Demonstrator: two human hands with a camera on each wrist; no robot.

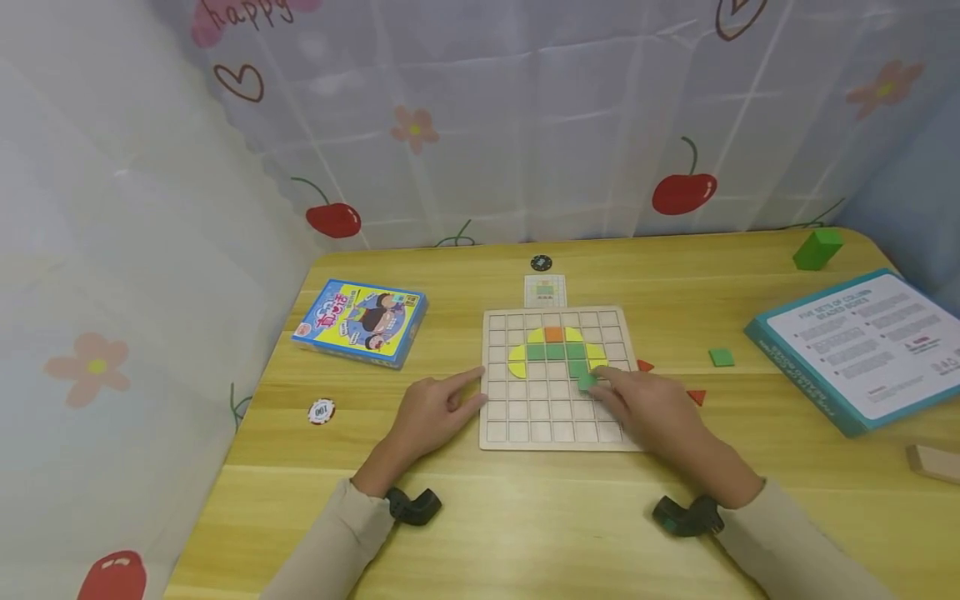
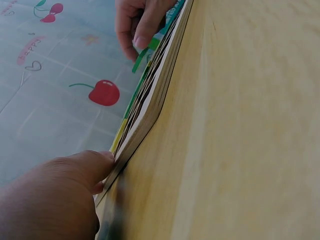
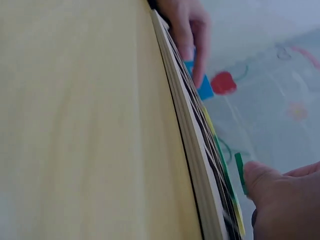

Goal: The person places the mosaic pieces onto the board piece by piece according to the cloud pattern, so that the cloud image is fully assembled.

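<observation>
A wooden grid board (image 1: 525, 433) lies on the table, with yellow quarter-round tiles (image 1: 517, 362), an orange square tile (image 1: 553, 334) and several green square tiles (image 1: 554, 351) set in its cells. My left hand (image 1: 431, 414) touches the board's left edge with thumb and forefinger. Between the thumb and fingers of my right hand (image 1: 652, 408) is a pinched green square tile (image 1: 587, 382), over the right part of the board. In the right wrist view this tile (image 3: 240, 172) is tilted above the board's surface. Beyond the board's far edge lies a small pattern card (image 1: 545, 291).
Red triangle tiles (image 1: 697, 397) and a loose green tile (image 1: 722, 357) lie right of the board. Farther right are a teal box (image 1: 862, 350), a green block (image 1: 818, 249) and a wooden block (image 1: 933, 462). A blue card box (image 1: 363, 322) and poker chip (image 1: 321, 411) sit left.
</observation>
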